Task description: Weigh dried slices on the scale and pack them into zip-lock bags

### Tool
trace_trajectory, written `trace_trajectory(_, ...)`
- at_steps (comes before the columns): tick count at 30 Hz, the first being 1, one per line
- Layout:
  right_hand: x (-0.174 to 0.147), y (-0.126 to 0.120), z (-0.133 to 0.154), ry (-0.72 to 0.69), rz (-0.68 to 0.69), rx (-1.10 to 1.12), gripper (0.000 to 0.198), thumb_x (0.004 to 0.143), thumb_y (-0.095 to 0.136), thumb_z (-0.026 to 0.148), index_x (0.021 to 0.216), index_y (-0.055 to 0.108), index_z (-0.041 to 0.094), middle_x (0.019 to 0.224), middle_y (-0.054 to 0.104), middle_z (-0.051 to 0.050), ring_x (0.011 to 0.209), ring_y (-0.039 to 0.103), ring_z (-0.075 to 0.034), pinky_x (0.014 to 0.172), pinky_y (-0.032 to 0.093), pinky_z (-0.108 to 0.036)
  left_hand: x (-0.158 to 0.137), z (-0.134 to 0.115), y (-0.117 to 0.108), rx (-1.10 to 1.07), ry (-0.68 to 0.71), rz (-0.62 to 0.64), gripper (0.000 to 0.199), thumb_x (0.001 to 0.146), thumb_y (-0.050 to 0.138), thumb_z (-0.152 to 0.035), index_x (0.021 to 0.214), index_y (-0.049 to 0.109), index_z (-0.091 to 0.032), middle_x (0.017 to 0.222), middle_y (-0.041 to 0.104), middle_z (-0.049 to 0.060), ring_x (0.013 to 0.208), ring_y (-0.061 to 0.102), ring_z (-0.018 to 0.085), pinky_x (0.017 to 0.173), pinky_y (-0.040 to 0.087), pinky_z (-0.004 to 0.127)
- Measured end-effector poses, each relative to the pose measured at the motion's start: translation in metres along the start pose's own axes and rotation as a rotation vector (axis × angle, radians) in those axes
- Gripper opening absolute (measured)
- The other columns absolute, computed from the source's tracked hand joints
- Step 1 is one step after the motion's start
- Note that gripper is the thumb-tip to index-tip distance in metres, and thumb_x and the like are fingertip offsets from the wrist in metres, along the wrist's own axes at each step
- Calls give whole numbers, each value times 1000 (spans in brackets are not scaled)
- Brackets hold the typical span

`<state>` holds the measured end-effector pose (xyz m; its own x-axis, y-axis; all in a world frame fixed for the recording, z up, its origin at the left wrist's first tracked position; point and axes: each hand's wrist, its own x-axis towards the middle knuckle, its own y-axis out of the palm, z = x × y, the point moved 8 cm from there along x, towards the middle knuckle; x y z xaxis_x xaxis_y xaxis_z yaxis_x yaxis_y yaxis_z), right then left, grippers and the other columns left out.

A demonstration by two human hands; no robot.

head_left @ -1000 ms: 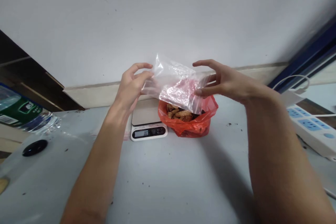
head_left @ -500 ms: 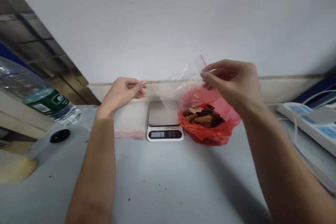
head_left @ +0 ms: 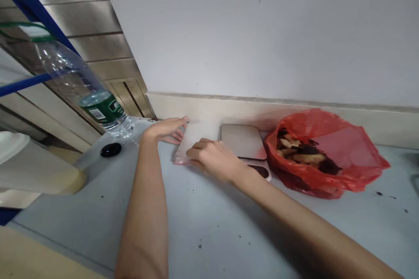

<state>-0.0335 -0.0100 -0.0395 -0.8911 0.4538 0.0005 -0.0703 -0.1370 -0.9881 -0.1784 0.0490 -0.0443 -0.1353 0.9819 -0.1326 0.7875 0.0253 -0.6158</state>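
Note:
A stack of clear zip-lock bags [head_left: 198,133] with reddish seal edges lies flat on the table by the wall. My left hand [head_left: 167,130] rests at the stack's left side, fingers apart and extended. My right hand [head_left: 211,159] is over the stack's front right part, its fingers bent and pinching at the bags; its fingertips are partly hidden. Just right of the stack sits a white kitchen scale [head_left: 244,141] with a bare weighing plate, its display partly covered by my right arm. An open red plastic bag [head_left: 327,183] holds dried brown and dark pieces [head_left: 307,154].
A large water bottle [head_left: 101,107] with a green label stands at the back left. Near it lie a black round lid [head_left: 110,150] and a pale, translucent container [head_left: 42,170]. Behind the table [head_left: 203,235] rises a white wall [head_left: 262,30].
Both hands came down from holding up a clear zip-lock bag to the stack of bags, my right hand moving far left. The camera view turned left.

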Motion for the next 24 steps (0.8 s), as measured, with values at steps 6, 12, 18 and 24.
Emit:
trace_trajectory(6, -7, 21, -7, 52, 1, 101, 32, 108, 53, 17, 127, 78, 21, 118, 77, -12, 107, 70, -25, 74, 46, -32, 20, -4, 20, 177, 14, 62, 32, 53, 82, -21, 72, 56, -27, 63, 56, -6, 66, 60, 20, 61, 50, 28)
trace_trajectory(12, -10, 23, -7, 120, -5, 93, 36, 108, 49, 17, 129, 78, 21, 117, 75, -14, 111, 69, -27, 77, 51, -34, 21, -31, 58, 328, 116, 196, 46, 59, 64, -10, 102, 71, -27, 85, 65, -3, 76, 64, 21, 68, 49, 28)
trace_trajectory(18, -18, 19, -4, 106, 24, 144, 37, 102, 54, 13, 132, 76, 15, 127, 73, -18, 115, 70, -29, 85, 56, -37, 20, -34, 73, 493, 92, 284, 63, 85, 69, -45, 146, 62, -33, 134, 71, 9, 124, 67, 32, 105, 51, 39)
trace_trajectory(24, -33, 9, -3, 35, 28, 275, 34, 97, 66, 17, 129, 76, 13, 128, 74, -17, 109, 71, -27, 86, 56, -36, 23, -28, 87, 699, -26, 330, 83, 91, 59, -65, 167, 42, -35, 168, 44, 19, 143, 55, 48, 111, 47, 55)
